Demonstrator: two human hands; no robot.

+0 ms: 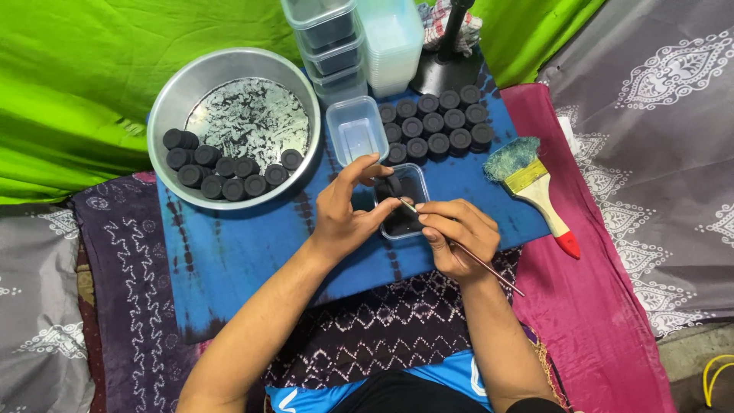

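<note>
While the head view catches most of it, the black disc (pixel 391 186) pinched in the left hand (pixel 344 214) is half hidden over a small clear tub (pixel 403 222). The right hand (pixel 457 235) grips a thin stick (pixel 466 251). About 12 discs (pixel 437 128) sit on the blue cloth (pixel 229 252), roughly 13 in the steel bowl (pixel 176 92), 1 paintbrush (pixel 535 187), and 1 empty tub (pixel 356 130).

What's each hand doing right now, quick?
Left hand: closed on a black disc over the small clear container.
Right hand: closed on a thin stick, tip at the disc.
</note>
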